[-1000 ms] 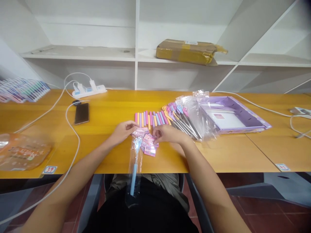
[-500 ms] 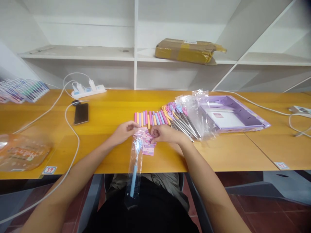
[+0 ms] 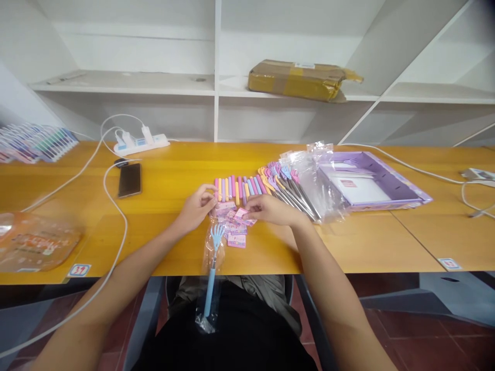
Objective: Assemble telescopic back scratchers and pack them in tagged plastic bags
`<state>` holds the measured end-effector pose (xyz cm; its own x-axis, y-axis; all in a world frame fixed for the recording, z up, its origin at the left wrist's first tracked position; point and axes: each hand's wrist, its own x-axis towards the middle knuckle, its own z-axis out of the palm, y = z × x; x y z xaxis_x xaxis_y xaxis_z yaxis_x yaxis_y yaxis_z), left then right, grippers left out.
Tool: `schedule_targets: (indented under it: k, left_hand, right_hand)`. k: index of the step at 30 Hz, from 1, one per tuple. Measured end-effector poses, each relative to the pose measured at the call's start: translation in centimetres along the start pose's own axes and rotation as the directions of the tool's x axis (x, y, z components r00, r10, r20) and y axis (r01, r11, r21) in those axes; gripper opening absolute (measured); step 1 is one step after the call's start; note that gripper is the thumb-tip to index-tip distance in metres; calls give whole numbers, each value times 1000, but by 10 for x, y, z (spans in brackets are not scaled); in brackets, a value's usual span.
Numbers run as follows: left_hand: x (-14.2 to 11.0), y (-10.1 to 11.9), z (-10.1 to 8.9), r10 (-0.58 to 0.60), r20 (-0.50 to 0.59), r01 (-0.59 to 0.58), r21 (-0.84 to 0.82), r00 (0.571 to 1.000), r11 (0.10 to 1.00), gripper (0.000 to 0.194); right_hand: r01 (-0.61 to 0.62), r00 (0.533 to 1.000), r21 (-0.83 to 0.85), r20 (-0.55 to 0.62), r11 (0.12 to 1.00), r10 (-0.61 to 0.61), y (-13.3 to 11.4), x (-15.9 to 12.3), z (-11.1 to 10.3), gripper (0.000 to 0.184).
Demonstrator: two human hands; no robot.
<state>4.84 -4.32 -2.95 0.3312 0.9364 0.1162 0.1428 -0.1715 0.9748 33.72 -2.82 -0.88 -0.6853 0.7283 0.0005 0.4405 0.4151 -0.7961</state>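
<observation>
My left hand point(image 3: 197, 207) is closed, its fingertips pinching the top end of a clear plastic bag point(image 3: 204, 257). Inside the bag lies a blue back scratcher point(image 3: 211, 288), claw end toward the hand, its handle reaching over the table edge toward my lap. A pink printed card point(image 3: 242, 215) is between the fingers of my right hand point(image 3: 263, 208). More pink cards point(image 3: 236, 240) lie loosely overlapped under and between the hands. Just beyond them is a row of pink, yellow, purple and blue handle tubes point(image 3: 236, 188).
Right of the tubes lie metal-stemmed back scratchers point(image 3: 288, 190), clear bags point(image 3: 315, 180) and a purple box point(image 3: 406, 193). A phone point(image 3: 130, 180), power strip point(image 3: 143, 146), white cable point(image 3: 118, 257) and orange plastic pouch point(image 3: 38, 245) are left. A taped parcel point(image 3: 296, 80) sits on the shelf.
My right hand has shifted slightly right and now lifts a card off the pile. The bagged scratcher has swung a little left at its lower end, and its claw shows more clearly.
</observation>
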Motion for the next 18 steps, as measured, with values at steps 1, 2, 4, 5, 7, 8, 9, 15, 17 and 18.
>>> schedule_targets:
  k: [1, 2, 4, 5, 7, 8, 9, 15, 17, 18]
  left_hand:
    - [0, 1, 0, 8, -11, -8, -7, 1000, 1000, 31]
    - [-1, 1, 1, 15, -23, -16, -17, 1000, 1000, 29]
    - [-1, 3, 1, 29, -45, -31, -37, 999, 999, 26]
    - [-1, 3, 2, 35, -54, -38, -50, 998, 998, 25]
    - [-2, 4, 1, 37, -68, -42, -74, 997, 996, 26]
    - [-2, 4, 1, 35, -72, -41, -78, 997, 996, 26]
    - [-2, 4, 0, 36, -71, -42, -76, 997, 996, 25]
    - [-2, 3, 0, 58, 10, -59, 30, 998, 998, 20]
    - [-2, 3, 1, 48, 39, -49, 31, 998, 998, 25]
    - [-1, 3, 1, 43, 55, -44, 19, 998, 999, 28]
  right_hand:
    - [-3, 1000, -21, -2, 1000, 3, 0, 0, -1, 35]
    - [-5, 1000, -30, -6, 1000, 5, 0, 0, -1, 35]
    - [-5, 999, -17, -44, 1000, 4, -1, 0, -3, 38]
    - [2, 996, 0, -88, 1000, -2, -3, 0, -3, 39]
    - [39, 978, 45, -206, 998, -29, -7, 0, -2, 45]
    - [67, 964, 71, -260, 995, -46, -10, 0, -1, 47]
    - [97, 951, 96, -302, 991, -64, -13, 1, 0, 50]
    - [184, 900, 18, -405, 983, -161, -26, 9, 21, 54]
    - [173, 880, -27, -444, 985, -167, -24, 13, 28, 50]
    - [166, 872, -40, -460, 985, -165, -22, 15, 30, 46]
